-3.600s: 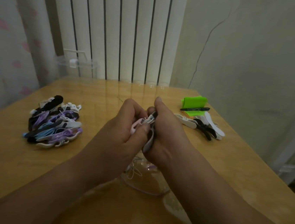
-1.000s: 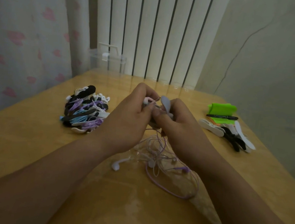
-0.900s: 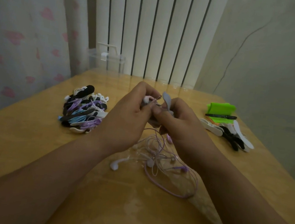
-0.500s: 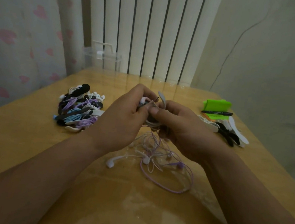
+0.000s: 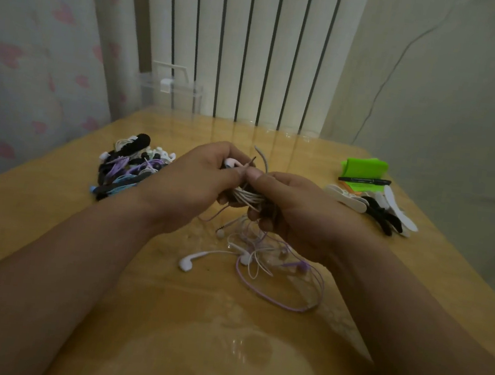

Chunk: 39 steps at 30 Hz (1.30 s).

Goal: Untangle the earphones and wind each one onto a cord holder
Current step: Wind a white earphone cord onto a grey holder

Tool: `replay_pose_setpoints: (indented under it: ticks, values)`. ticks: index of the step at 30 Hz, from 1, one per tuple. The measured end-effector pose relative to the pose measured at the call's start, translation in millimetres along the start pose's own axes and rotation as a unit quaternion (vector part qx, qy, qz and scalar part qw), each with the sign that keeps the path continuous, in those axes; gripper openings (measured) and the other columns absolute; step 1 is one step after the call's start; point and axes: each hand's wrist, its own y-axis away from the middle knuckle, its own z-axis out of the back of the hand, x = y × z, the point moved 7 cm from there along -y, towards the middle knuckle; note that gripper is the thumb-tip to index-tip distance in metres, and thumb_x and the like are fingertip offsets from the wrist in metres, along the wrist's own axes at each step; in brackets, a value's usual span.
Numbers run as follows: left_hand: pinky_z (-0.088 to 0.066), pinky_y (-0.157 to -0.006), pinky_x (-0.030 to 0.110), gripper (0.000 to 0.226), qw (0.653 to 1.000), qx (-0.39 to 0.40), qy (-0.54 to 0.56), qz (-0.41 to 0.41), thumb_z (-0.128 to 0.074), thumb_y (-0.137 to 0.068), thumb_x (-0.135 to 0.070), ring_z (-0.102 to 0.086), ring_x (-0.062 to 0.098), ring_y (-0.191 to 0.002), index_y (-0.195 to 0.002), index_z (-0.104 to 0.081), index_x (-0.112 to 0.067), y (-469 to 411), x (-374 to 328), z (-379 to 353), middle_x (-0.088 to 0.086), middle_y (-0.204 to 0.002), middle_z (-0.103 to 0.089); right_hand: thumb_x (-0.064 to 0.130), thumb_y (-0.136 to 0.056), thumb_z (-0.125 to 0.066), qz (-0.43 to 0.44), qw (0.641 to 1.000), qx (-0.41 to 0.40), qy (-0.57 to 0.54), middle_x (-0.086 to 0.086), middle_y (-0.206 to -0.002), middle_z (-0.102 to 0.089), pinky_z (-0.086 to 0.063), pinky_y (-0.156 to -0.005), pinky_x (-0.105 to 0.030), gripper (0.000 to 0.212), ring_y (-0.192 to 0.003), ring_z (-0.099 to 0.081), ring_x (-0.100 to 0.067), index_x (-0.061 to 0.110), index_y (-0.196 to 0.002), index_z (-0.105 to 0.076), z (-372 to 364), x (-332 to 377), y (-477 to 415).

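My left hand (image 5: 191,181) and my right hand (image 5: 296,211) meet above the table's middle, both closed on a cord holder with white earphone cord (image 5: 246,196) wound round it. One white end of the holder (image 5: 262,158) curves up between my thumbs. Below my hands a loose tangle of white and purple earphones (image 5: 265,260) lies on the table, with one white earbud (image 5: 185,264) stretched out to the left. Part of the holder is hidden inside my fingers.
A pile of wound earphones on holders (image 5: 128,167) lies at the left. Spare white and black cord holders (image 5: 373,208) lie at the right, behind them a green pad with a black pen (image 5: 364,180). A clear plastic box (image 5: 170,92) stands at the back of the wooden table (image 5: 54,196).
My hands have stayed together on the holder, and the white wound cord now shows between them. The view has shifted slightly; the loose tangle has not moved.
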Motion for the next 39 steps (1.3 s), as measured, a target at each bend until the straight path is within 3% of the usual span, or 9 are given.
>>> replay_pose_setpoints:
  ticks: [5,14,21,26,29,32,34,37,39]
  values:
    - [-0.044,-0.063,0.031,0.014,0.997,0.005,0.063,0.033,-0.054,-0.107,-0.012,-0.053,0.018,-0.076,-0.109,-0.067,-0.009,-3,6,1,0.012,-0.095,-0.066,0.038,-0.101,-0.065,0.018,0.999,-0.043,-0.024,-0.009,-0.088,-0.061,-0.041,-0.055,-0.027,0.046,-0.065,-0.052,-0.012,-0.003,-0.121,-0.064,1,-3,-5]
    - [-0.049,-0.066,0.032,0.014,0.999,-0.028,-0.014,-0.018,-0.054,-0.107,-0.014,-0.056,0.012,-0.072,-0.109,-0.067,-0.018,1,0,-3,0.011,-0.095,-0.068,0.027,-0.098,-0.07,0.018,0.996,-0.061,-0.056,-0.006,-0.085,-0.066,-0.039,-0.056,-0.026,0.023,-0.069,-0.05,-0.014,0.008,-0.111,-0.068,3,-5,-9]
    - [-0.051,-0.066,0.025,0.014,0.999,-0.035,0.034,-0.023,-0.053,-0.108,-0.015,-0.058,0.016,-0.076,-0.111,-0.066,-0.011,5,-4,-7,0.014,-0.099,-0.068,0.028,-0.092,-0.076,0.038,0.993,-0.097,-0.058,-0.005,-0.088,-0.069,-0.039,-0.059,-0.028,0.044,-0.079,-0.054,-0.02,0.0,-0.123,-0.064,8,-3,-9]
    - [-0.053,-0.074,0.037,0.025,0.995,-0.029,0.094,0.01,-0.047,-0.106,-0.008,-0.063,0.026,-0.088,-0.113,-0.071,-0.01,5,0,-9,0.015,-0.11,-0.074,0.028,-0.088,-0.081,0.044,0.993,-0.099,-0.046,-0.008,-0.096,-0.076,-0.04,-0.061,-0.028,0.036,-0.08,-0.061,-0.019,0.013,-0.119,-0.07,8,-3,-8]
    - [-0.056,-0.093,0.051,0.033,0.993,-0.008,0.118,0.025,-0.052,-0.096,-0.026,-0.069,0.037,-0.11,-0.114,-0.075,-0.011,1,6,-9,0.015,-0.115,-0.075,0.023,-0.09,-0.08,0.059,0.991,-0.116,-0.017,-0.006,-0.097,-0.079,-0.057,-0.069,-0.03,0.032,-0.081,-0.075,-0.016,0.019,-0.119,-0.067,8,2,-5]
    - [-0.053,-0.095,0.045,0.037,0.992,-0.007,0.123,0.033,-0.056,-0.098,-0.044,-0.07,0.029,-0.113,-0.111,-0.076,-0.016,1,8,-12,0.009,-0.114,-0.076,0.033,-0.09,-0.079,0.093,0.977,-0.166,0.092,-0.004,-0.099,-0.077,-0.063,-0.08,-0.042,0.032,-0.088,-0.077,-0.015,0.031,-0.114,-0.057,6,8,0]
    - [-0.053,-0.087,0.04,0.032,0.997,-0.044,0.057,0.008,-0.051,-0.108,-0.036,-0.072,0.022,-0.097,-0.104,-0.072,-0.013,3,4,-10,0.009,-0.1,-0.075,0.038,-0.092,-0.076,0.115,0.966,-0.184,0.14,0.0,-0.099,-0.076,-0.062,-0.072,-0.037,0.032,-0.085,-0.076,-0.01,0.033,-0.112,-0.052,1,12,2]
    - [-0.054,-0.082,0.042,0.029,0.995,-0.094,0.0,-0.028,-0.048,-0.11,-0.027,-0.067,0.029,-0.093,-0.102,-0.07,-0.01,6,0,-5,0.014,-0.097,-0.072,0.037,-0.098,-0.068,0.126,0.973,-0.158,0.108,0.002,-0.1,-0.076,-0.055,-0.07,-0.03,0.028,-0.083,-0.073,-0.002,0.032,-0.121,-0.055,-4,14,4]
    - [-0.055,-0.075,0.027,0.026,0.994,-0.101,-0.005,-0.047,-0.048,-0.11,-0.023,-0.068,0.019,-0.088,-0.107,-0.073,-0.017,8,-4,-6,0.006,-0.096,-0.073,0.032,-0.104,-0.056,0.129,0.98,-0.137,0.07,0.004,-0.095,-0.076,-0.052,-0.064,-0.023,0.024,-0.078,-0.072,-0.002,0.034,-0.128,-0.06,-5,16,5]
